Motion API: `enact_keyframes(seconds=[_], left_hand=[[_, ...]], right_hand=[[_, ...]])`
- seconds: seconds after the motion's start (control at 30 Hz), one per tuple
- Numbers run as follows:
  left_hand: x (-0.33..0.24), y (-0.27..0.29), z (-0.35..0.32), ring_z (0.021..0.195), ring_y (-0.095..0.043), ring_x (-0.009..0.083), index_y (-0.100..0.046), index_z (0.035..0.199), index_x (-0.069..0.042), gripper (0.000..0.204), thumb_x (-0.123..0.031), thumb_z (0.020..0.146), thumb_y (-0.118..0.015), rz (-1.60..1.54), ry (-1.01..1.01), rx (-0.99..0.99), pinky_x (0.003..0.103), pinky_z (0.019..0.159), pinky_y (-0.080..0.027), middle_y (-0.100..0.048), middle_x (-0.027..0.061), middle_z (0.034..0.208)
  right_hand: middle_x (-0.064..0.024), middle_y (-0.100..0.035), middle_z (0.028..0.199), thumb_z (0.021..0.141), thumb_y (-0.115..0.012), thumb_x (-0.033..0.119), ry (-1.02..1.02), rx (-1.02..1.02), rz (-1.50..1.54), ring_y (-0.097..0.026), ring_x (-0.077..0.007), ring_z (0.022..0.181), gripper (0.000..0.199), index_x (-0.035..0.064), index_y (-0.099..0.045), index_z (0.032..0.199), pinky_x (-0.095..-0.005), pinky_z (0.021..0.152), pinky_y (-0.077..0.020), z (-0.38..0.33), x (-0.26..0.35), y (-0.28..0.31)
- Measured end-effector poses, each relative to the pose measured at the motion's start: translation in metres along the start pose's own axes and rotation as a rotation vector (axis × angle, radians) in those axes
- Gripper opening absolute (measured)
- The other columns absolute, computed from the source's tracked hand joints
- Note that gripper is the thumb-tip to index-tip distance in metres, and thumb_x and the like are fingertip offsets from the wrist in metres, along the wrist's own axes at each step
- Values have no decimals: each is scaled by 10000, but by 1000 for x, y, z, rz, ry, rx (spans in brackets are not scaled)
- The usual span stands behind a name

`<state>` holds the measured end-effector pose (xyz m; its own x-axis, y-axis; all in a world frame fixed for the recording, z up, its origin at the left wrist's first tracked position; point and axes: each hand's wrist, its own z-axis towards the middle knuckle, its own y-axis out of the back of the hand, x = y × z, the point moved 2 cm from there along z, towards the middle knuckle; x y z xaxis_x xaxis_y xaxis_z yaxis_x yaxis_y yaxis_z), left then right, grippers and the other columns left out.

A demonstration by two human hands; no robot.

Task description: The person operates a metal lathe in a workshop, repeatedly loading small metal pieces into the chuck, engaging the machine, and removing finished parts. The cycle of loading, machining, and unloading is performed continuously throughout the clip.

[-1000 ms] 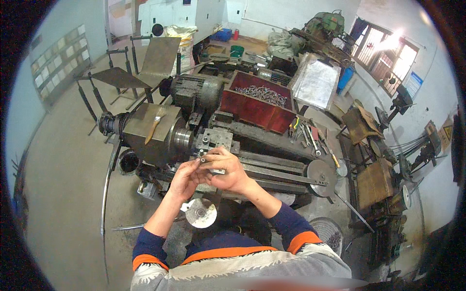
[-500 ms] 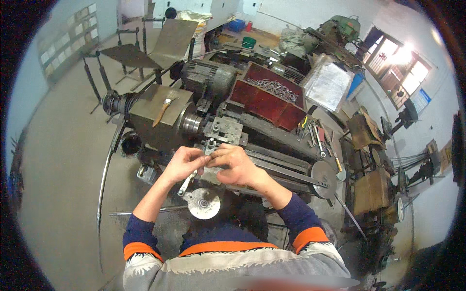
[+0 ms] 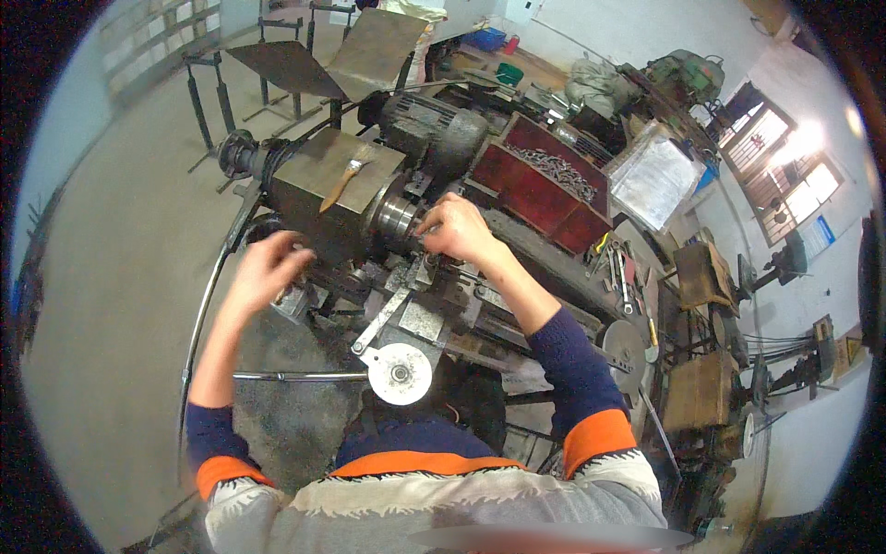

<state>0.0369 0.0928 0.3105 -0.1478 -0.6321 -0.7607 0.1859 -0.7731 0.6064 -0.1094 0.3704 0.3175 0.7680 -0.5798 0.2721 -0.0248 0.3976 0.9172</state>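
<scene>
My right hand (image 3: 454, 229) is at the shiny spindle nose (image 3: 399, 218) of a small lathe, its fingertips pinched together at the spindle's right end. Whatever they grip is too small to make out. Off to the left, my left hand (image 3: 268, 270) hovers by the front of the headstock (image 3: 346, 180), fingers half bent and smeared by motion; I cannot tell whether it holds anything. Below the right hand are the tool slide, a metal lever arm (image 3: 380, 321) and a round pale disc (image 3: 400, 374) with a hub.
A wood-handled brush (image 3: 341, 185) lies on the headstock. Behind it sit a motor (image 3: 434, 129) and a red tray (image 3: 526, 189) of small metal parts. Wrenches (image 3: 625, 286) lie at right. A long bar (image 3: 300, 376) sticks out left from the disc.
My hands have parted: the left moved left toward the headstock front, the right moved up to the spindle. The whole view has shifted and tilted slightly.
</scene>
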Motion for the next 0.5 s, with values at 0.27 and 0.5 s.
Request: enact_keyframes(seconds=[0.27,0.5], left_hand=[[86,107,-112,676,-597,355,-569,1089,-52,375,-289,801,-600,784,340,-199,452,592,-451,-599,190,675],[119,77,-151,722,-582,402,-525,859,0,287,-240,753,-644,705,477,-191,472,628,-452,-588,218,708]], right_hand=[[-133,-648,697,557,-612,210,-249,213,6,-631,-268,644,237,98,-711,742,-330,649,-505,29,-42,-51],[-166,-615,653,551,-596,205,-206,160,40,-617,-291,618,222,64,-687,696,-347,621,-491,30,-26,-44]])
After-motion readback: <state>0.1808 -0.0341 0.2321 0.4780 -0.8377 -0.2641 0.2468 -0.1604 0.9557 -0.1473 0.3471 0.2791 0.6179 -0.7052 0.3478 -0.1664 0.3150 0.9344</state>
